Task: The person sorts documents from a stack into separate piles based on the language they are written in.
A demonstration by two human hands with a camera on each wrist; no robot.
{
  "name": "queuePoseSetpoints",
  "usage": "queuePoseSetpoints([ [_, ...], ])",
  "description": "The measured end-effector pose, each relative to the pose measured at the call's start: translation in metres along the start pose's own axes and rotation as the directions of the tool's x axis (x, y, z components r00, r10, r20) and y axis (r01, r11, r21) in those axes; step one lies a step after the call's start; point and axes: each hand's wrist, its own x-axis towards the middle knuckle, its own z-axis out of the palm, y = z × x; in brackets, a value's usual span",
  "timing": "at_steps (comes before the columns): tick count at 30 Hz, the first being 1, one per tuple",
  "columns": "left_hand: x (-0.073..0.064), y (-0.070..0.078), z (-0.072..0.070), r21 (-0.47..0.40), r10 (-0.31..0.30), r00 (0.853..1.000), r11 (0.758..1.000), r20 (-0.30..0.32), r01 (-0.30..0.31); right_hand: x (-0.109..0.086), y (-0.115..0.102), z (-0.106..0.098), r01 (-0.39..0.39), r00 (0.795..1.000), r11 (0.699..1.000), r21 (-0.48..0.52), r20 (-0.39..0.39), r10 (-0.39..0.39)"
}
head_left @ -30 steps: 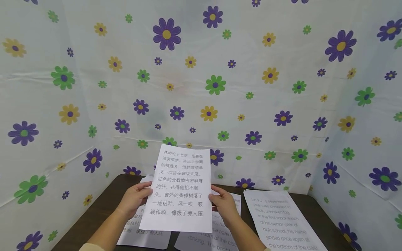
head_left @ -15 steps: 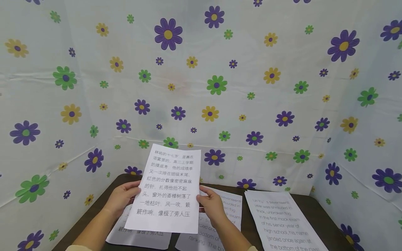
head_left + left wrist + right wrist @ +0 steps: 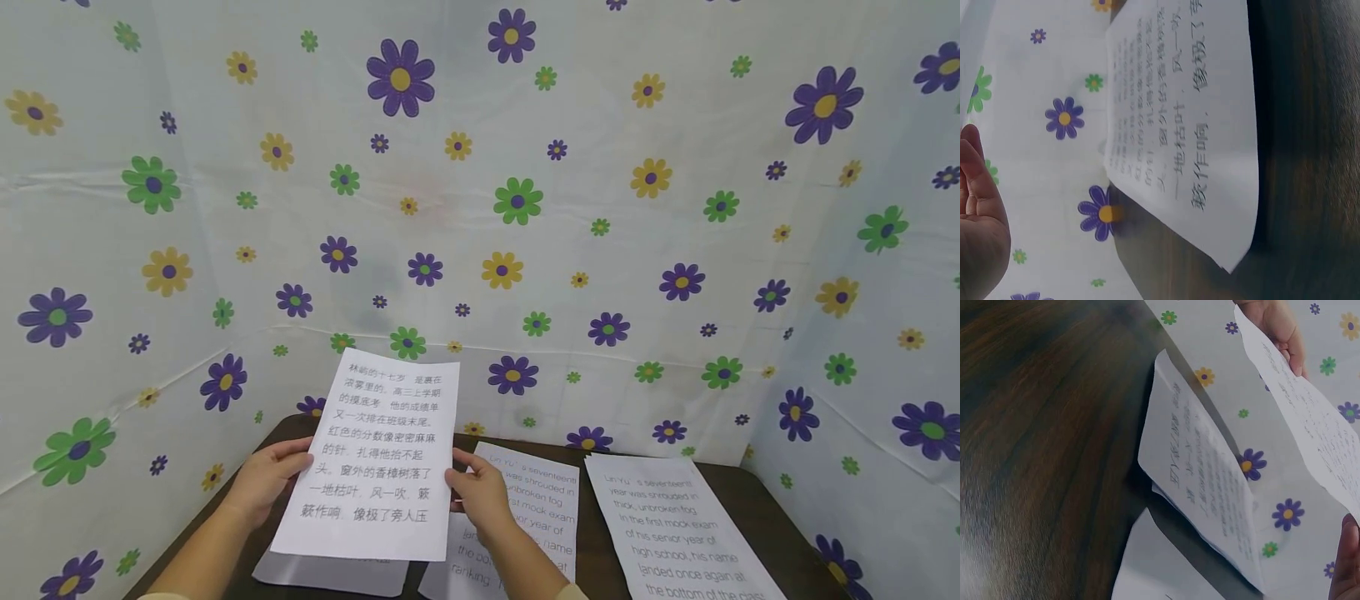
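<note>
A white sheet of paper point(image 3: 375, 467) printed with Chinese text is held up and tilted, text side facing back, between both hands. My left hand point(image 3: 266, 479) pinches its left edge, and my right hand point(image 3: 480, 496) pinches the right edge. Under it on the dark table lies another stack of Chinese-text paper point(image 3: 330, 575), mostly covered in the head view. The right wrist view shows that stack point(image 3: 1191, 469) below the raised sheet point(image 3: 1316, 425), with clear space between them. The left wrist view shows the stack point(image 3: 1191, 156) beside my left hand point(image 3: 982, 219).
A middle stack of English-text paper point(image 3: 532, 517) lies partly behind my right forearm. Farther right is a second English-text stack point(image 3: 667, 525), its sheets slightly fanned. The dark wooden table point(image 3: 595, 550) is enclosed by white flower-print cloth point(image 3: 465, 225).
Both hands have carried the sheet leftward, from between the left and middle stacks to over the left stack. More of the middle stack shows now.
</note>
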Motion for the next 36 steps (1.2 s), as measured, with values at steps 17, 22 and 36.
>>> queuePoseSetpoints([
  [17, 0.011, -0.023, -0.017, 0.094, -0.035, 0.999, 0.995, -0.026, 0.037, 0.003, 0.014, 0.033, -0.065, 0.998, 0.998, -0.015, 0.004, 0.065],
  [22, 0.013, -0.029, -0.016, 0.143, -0.044, 0.998, 0.988, -0.041, 0.050, 0.004, 0.021, 0.036, -0.093, 0.996, 0.995, -0.028, -0.005, 0.093],
  [36, 0.021, -0.066, -0.002, 0.158, -0.065, 0.995, 0.985, -0.078, 0.076, 0.002, 0.049, 0.043, -0.157, 0.987, 0.984, -0.090, 0.003, 0.158],
])
